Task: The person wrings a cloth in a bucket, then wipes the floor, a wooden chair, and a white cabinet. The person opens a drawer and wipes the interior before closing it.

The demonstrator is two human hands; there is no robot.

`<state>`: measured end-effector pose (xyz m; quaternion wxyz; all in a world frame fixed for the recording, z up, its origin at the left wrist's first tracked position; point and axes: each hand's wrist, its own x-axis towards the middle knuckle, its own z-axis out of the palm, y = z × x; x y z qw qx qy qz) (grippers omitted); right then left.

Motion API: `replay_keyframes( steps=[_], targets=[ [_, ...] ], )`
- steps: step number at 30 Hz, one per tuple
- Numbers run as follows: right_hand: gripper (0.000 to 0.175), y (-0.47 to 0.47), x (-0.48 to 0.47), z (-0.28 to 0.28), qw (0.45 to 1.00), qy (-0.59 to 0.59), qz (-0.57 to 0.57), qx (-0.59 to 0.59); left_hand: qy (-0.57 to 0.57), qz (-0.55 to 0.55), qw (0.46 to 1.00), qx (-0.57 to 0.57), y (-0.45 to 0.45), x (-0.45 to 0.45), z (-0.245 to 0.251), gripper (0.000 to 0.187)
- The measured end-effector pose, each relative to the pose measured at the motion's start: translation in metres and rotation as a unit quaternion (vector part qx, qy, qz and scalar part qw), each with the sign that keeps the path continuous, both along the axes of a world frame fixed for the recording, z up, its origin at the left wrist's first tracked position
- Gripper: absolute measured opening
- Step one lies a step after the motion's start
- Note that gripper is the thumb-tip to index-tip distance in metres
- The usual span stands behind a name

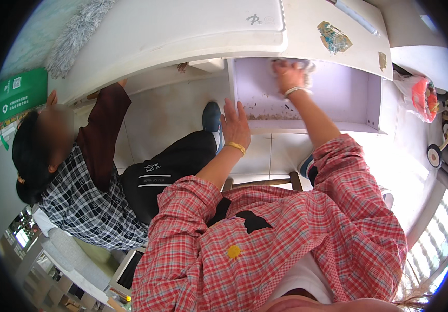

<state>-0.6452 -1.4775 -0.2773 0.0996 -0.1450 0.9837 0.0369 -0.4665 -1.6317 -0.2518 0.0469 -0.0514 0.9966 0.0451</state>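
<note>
A pulled-out drawer (337, 93) with a pale lilac inside lies before me, beneath the white desk top (208, 23). Dark specks and brownish grime (274, 115) mark its floor along the front left. My right hand (288, 76) presses a whitish cloth (309, 72) against the drawer near its back; both are slightly blurred. At the drawer's front left corner is my left hand (236, 124), holding nothing, with fingers spread. Whether it touches the drawer's edge I cannot tell.
On the left, another person (87, 175) sits close, one arm reaching under the desk. A grey fluffy duster (78, 39) and a green box (19, 97) are at the far left. On the right are a plastic bag (421, 95) and a wheeled wooden item (436, 154).
</note>
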Motion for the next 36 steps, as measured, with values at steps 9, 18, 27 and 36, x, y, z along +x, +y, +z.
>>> replay_keyframes(
  steps=[9, 18, 27, 36],
  targets=[
    [0.033, -0.079, 0.001, -0.03, 0.989, 0.014, 0.13, -0.07, -0.214, -0.037, 0.975, 0.036, 0.002, -0.006, 0.024, 0.016],
    [0.045, 0.078, -0.023, -0.028, 1.0, 0.021, 0.0, 0.021, -0.233, -0.012, 0.969, 0.077, 0.0, -0.01, 0.022, 0.019],
    [0.045, 0.256, -0.05, -0.024, 0.958, -0.04, -0.264, 0.101, -0.249, 0.008, 0.967, 0.058, 0.022, -0.003, 0.032, 0.028],
    [0.037, 0.313, -0.107, -0.023, 0.925, -0.136, -0.351, 0.039, -0.256, -0.002, 0.966, 0.023, 0.018, -0.015, 0.018, 0.042]
  ],
)
